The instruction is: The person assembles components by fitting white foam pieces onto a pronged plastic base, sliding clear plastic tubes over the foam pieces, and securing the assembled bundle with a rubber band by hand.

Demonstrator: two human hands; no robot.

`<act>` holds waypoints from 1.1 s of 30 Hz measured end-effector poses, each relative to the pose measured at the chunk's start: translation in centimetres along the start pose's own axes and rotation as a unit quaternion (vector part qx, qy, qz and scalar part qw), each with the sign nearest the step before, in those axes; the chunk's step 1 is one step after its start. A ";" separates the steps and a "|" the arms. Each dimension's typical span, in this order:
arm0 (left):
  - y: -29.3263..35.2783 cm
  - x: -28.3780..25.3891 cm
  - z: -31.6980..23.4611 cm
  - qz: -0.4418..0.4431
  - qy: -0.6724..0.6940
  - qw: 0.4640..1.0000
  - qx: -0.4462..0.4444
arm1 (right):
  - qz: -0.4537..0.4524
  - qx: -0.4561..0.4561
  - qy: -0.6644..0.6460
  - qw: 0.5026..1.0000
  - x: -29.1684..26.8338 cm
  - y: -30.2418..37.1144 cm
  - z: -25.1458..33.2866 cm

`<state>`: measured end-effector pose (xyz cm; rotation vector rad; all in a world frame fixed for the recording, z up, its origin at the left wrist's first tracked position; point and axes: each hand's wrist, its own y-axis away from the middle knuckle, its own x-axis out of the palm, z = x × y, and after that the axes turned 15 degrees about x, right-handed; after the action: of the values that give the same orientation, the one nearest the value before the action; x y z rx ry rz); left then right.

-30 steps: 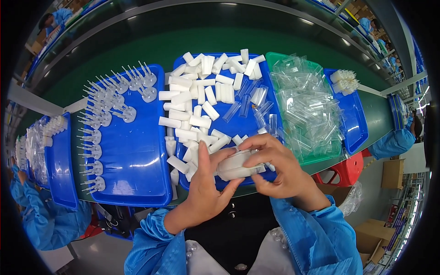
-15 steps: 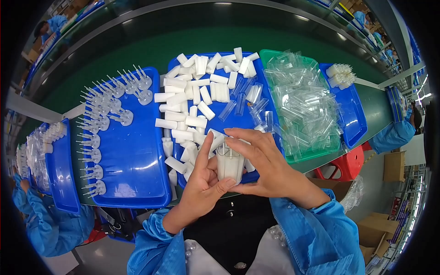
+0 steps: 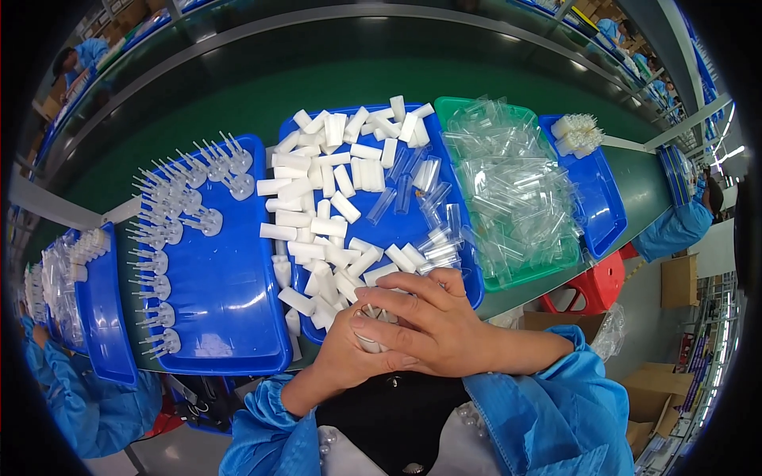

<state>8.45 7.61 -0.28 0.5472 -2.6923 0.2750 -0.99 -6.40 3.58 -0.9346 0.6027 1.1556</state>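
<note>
Both hands are wrapped around a bundle of white cylinders in clear tubes (image 3: 373, 319), low in front of my chest at the near edge of the blue tray (image 3: 470, 278). My left hand (image 3: 345, 349) cups its left and lower side. From the right, my right hand (image 3: 425, 321) closes over it, fingers bent across the top. Only the bundle's top shows between the fingers; its base is hidden. Just beyond my hands, loose white cylinders (image 3: 345, 208) lie piled in the tray, with several clear tubes (image 3: 403, 193) on their right.
At left, a blue tray (image 3: 226, 317) holds several pronged clear pieces (image 3: 163, 285). On the right stand a green tray (image 3: 508, 282) heaped with clear tubes (image 3: 520, 190) and a blue tray (image 3: 607, 214) with a white cluster (image 3: 578, 133). A red stool (image 3: 591, 285) and co-workers (image 3: 103, 404) are nearby.
My hands have drawn nearer to me with the bundle and closed around it. My right fingers moved from its rim to across its top, covering most of it. The view has shifted slightly.
</note>
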 end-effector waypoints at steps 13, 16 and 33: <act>0.8 -0.4 -0.7 -0.120 0.164 0.977 0.066 | 0.134 0.131 0.150 0.971 -6.5 -2.8 -6.9; 1.1 -0.3 -0.9 -0.127 0.163 0.977 0.049 | 0.172 0.072 0.179 0.966 -5.0 -2.2 -6.7; 0.0 0.4 0.5 -0.005 -0.156 0.987 0.020 | -0.062 -0.094 0.202 0.973 -12.8 -9.8 -4.5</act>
<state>7.96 7.39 -0.59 0.6658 -2.9902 0.2586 4.43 -17.73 14.65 -1.3684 0.7578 0.9259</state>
